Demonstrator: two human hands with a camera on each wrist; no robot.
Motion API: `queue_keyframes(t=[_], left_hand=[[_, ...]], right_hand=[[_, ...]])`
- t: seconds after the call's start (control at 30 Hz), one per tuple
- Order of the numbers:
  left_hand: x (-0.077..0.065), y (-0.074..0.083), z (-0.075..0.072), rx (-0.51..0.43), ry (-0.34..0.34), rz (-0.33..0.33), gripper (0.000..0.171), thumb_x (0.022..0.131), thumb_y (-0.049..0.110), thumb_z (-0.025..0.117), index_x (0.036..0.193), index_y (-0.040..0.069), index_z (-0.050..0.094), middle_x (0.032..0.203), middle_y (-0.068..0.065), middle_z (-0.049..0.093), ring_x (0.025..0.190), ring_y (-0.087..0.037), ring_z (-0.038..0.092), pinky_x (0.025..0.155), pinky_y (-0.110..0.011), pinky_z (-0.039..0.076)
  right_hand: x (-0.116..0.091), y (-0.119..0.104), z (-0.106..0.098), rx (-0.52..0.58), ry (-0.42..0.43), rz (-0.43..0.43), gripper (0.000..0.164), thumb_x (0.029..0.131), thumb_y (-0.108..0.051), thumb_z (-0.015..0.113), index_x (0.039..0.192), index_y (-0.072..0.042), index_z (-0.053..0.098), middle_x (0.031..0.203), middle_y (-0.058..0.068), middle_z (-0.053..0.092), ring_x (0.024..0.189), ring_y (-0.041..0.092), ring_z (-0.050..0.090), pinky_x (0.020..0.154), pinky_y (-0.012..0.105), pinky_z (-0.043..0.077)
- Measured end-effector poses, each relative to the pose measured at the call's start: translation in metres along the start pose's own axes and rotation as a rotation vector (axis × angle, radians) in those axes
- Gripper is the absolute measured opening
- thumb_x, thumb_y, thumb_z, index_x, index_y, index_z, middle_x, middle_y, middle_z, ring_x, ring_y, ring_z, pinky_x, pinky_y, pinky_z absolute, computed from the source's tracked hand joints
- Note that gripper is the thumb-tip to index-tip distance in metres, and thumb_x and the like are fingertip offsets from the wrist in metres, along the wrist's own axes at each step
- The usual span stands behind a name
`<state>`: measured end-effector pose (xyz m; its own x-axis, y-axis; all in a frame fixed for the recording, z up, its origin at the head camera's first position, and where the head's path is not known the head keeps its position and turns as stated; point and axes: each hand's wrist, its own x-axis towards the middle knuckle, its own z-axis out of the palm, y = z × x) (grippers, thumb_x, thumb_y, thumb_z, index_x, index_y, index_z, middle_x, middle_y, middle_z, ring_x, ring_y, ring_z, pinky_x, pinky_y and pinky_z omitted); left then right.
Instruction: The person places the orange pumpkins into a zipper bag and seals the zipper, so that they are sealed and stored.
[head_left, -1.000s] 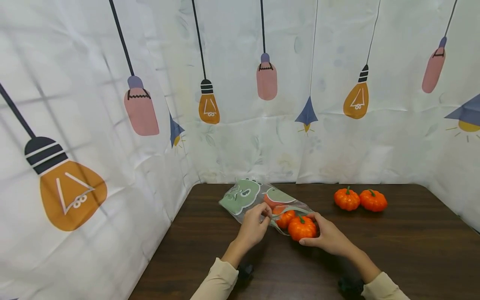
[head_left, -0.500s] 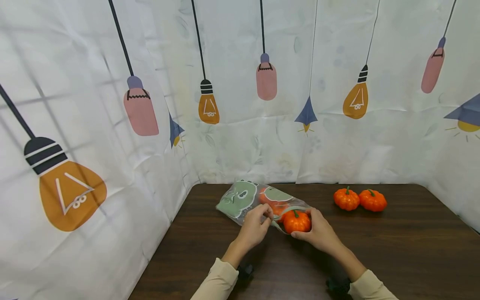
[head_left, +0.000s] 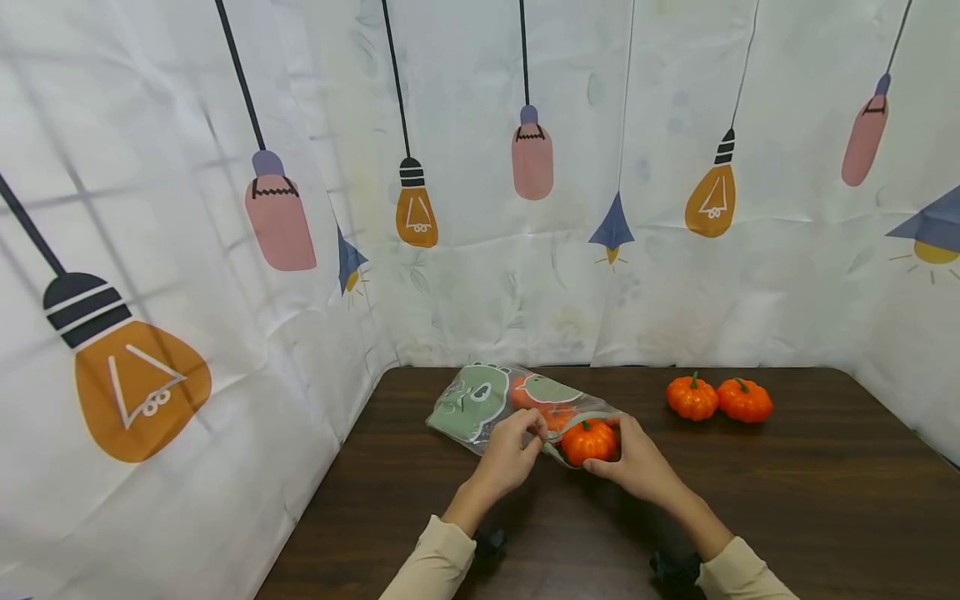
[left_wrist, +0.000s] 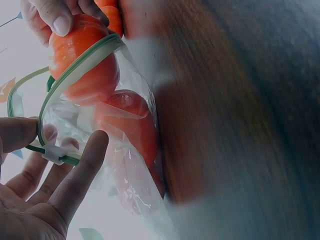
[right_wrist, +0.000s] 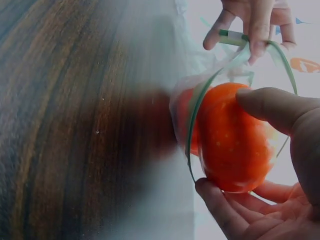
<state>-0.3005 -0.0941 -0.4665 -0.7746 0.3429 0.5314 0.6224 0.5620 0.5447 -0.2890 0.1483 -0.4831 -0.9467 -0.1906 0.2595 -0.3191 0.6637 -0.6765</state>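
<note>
A clear zip bag (head_left: 468,404) with a green bear print lies on the table, its green-edged mouth held wide. My left hand (head_left: 512,450) pinches the rim beside the white slider (left_wrist: 54,154). At the mouth, my right hand (head_left: 637,462) grips a small orange toy pumpkin (head_left: 589,443) between thumb and fingers. That pumpkin is partly inside the opening, as the right wrist view shows with the rim (right_wrist: 192,125) around it. Deeper in the bag, another orange pumpkin (left_wrist: 132,125) shows through the plastic in the left wrist view.
Two more orange pumpkins (head_left: 692,397) (head_left: 744,401) sit side by side at the back right of the dark wooden table (head_left: 810,483). A white curtain (head_left: 480,292) printed with hanging lamps stands behind and along the left side.
My right hand has moved left and away from me, taking the pumpkin into the bag's mouth. The bag has shifted slightly left. My left hand stays at the rim.
</note>
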Motion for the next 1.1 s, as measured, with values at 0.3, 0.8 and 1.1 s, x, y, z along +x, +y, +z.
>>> queue_keyframes(t=[0.3,0.8,1.1], left_hand=[[-0.0010,-0.0014,0.0015,-0.073,-0.037,0.022,0.020,0.086,-0.005,0.064,0.089,0.014,0.060,0.091,-0.001,0.065,0.091,-0.017,0.066,0.080,-0.038,0.055],[-0.0004,-0.0020,0.0036,-0.110,-0.071,0.017,0.020,0.087,-0.004,0.067,0.088,0.015,0.061,0.092,0.002,0.068,0.088,-0.012,0.064,0.069,-0.027,0.051],[-0.0011,-0.0052,0.0030,-0.149,-0.115,-0.012,0.018,0.089,-0.002,0.064,0.090,0.015,0.060,0.093,-0.002,0.069,0.087,-0.010,0.062,0.073,-0.036,0.054]], right_hand=[[0.0021,0.0039,-0.0029,-0.027,0.007,0.066,0.075,0.079,-0.039,0.087,0.131,0.002,0.053,0.122,0.020,0.057,0.103,0.030,0.059,0.091,0.049,0.050],[0.0026,0.0072,-0.0030,0.020,-0.001,0.115,0.074,0.078,-0.032,0.089,0.131,0.004,0.052,0.111,0.018,0.052,0.084,0.020,0.054,0.071,0.029,0.045],[0.0030,0.0080,-0.0021,0.043,-0.003,0.098,0.068,0.078,-0.027,0.088,0.129,0.003,0.053,0.112,0.017,0.054,0.083,0.018,0.057,0.069,0.025,0.048]])
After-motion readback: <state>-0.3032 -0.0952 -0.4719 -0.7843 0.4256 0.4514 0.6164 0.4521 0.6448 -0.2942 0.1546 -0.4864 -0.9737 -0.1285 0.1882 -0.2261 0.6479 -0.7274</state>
